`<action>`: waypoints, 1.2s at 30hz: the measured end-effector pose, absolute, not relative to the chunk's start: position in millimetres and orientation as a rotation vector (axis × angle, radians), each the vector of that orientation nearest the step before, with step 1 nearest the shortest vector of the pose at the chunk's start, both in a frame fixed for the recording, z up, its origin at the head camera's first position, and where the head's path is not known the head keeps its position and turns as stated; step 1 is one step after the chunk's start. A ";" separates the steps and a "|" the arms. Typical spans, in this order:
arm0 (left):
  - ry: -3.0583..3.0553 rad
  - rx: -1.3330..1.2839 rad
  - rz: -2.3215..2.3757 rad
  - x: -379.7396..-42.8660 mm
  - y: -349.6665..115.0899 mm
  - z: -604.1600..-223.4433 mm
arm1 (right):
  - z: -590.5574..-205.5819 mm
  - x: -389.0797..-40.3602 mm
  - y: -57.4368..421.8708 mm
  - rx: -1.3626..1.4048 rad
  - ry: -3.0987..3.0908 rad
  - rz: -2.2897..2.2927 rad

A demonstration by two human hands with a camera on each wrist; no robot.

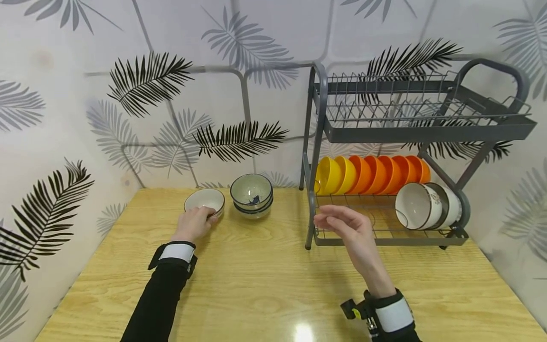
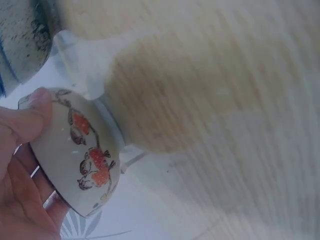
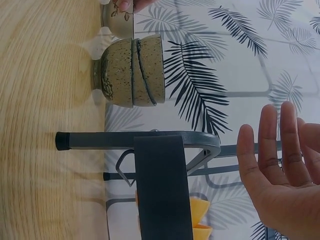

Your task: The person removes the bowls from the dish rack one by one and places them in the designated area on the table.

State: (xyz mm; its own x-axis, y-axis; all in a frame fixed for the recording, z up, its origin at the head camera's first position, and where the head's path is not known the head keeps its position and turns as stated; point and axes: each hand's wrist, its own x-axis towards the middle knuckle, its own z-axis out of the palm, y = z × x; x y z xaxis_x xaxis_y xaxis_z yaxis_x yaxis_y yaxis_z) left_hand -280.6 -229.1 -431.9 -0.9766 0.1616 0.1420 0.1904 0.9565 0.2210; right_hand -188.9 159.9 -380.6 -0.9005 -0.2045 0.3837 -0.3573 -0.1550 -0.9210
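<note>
My left hand (image 1: 194, 224) pinches the near rim of a white bowl (image 1: 210, 198) at the back left of the table. The left wrist view shows red flowers and brown twigs painted on this bowl (image 2: 85, 150), with the thumb on its outside and the fingers at its inner side. Just right of it stand two stacked speckled bowls (image 1: 252, 192) with dark blue rims. My right hand (image 1: 348, 232) hovers in front of the dish rack's left end, its fingers extended and nothing in them. In the right wrist view the fingers (image 3: 268, 135) are spread apart.
A grey two-tier dish rack (image 1: 427, 133) stands on the right of the wooden table (image 1: 256, 275). Its lower tier holds yellow bowls (image 1: 329, 175), several orange bowls (image 1: 384, 175) and white patterned bowls (image 1: 416, 206). Leaf-printed wall covering (image 1: 205, 104) rises behind the table.
</note>
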 end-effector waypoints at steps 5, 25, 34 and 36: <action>-2.937 -0.256 -0.285 -269.9 -219.8 -434.1 | -380.3 -189.9 160.4 0.679 -1.947 2.225; -2.339 -0.104 -1.056 -216.2 -149.6 -417.9 | -384.7 -201.7 174.7 0.581 -2.157 1.901; -2.109 -0.450 -1.249 -197.2 -128.6 -393.6 | -381.2 -204.6 190.2 0.455 -2.256 1.363; -2.084 -0.497 -1.242 -194.7 -125.5 -390.0 | -380.6 -206.3 197.3 0.428 -2.261 1.226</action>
